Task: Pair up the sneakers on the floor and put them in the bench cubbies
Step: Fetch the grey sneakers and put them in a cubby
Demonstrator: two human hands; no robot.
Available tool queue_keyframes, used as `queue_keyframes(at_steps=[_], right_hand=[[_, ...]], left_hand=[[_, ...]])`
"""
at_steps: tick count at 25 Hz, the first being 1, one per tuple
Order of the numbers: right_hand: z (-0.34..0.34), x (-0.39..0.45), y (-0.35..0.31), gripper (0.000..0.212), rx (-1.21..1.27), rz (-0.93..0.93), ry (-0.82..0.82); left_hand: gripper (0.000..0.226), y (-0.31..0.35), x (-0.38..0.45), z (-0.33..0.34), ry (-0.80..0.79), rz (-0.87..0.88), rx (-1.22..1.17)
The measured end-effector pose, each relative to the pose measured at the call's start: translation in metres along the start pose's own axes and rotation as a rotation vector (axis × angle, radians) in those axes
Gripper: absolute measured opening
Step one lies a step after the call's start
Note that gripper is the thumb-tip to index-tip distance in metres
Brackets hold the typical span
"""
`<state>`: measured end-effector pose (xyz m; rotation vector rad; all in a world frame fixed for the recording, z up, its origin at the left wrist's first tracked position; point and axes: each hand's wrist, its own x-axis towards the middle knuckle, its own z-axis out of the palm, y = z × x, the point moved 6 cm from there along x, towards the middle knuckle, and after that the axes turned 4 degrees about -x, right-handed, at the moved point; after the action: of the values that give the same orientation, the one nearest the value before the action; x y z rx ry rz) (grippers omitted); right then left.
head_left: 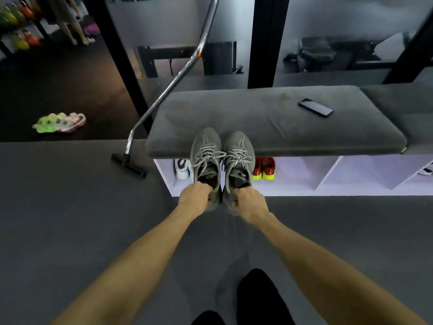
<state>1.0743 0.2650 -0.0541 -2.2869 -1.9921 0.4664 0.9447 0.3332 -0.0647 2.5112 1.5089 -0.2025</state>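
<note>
Two grey sneakers are held side by side in the air in front of the white bench cubbies (pixel 328 171), toes pointing at the bench. My left hand (pixel 194 195) grips the heel of the left grey sneaker (pixel 205 153). My right hand (pixel 250 201) grips the heel of the right grey sneaker (pixel 238 158). A white sneaker (pixel 182 169) stands in the leftmost cubby, partly hidden behind the grey pair. A red pair with yellow soles (pixel 264 169) sits in the cubby beside it. A neon green and pink pair (pixel 59 123) lies on the dark floor at the far left.
A grey cushion (pixel 269 123) tops the bench, with a black phone (pixel 315 107) lying on it. A chrome bent tube with a black foot (pixel 164 90) stands at the bench's left end. Another shoe (pixel 426 171) shows in a cubby at the right edge. Grey carpet lies beneath me.
</note>
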Motion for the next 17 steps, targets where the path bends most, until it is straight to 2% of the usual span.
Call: queue_keyframes(at_steps=[10, 14, 17], right_hand=[[0.209, 0.098, 0.070, 0.019, 0.028, -0.022, -0.104], [0.261, 0.146, 0.084, 0.026, 0.065, -0.005, -0.092], [0.282, 0.175, 0.093, 0.028, 0.068, 0.009, -0.052]], left_hand=[[0.009, -0.031, 0.102, 0.218, -0.112, -0.083, -0.038], [0.010, -0.051, 0.151, 0.267, -0.072, -0.093, -0.060], [0.021, -0.064, 0.183, 0.290, -0.037, -0.080, -0.075]])
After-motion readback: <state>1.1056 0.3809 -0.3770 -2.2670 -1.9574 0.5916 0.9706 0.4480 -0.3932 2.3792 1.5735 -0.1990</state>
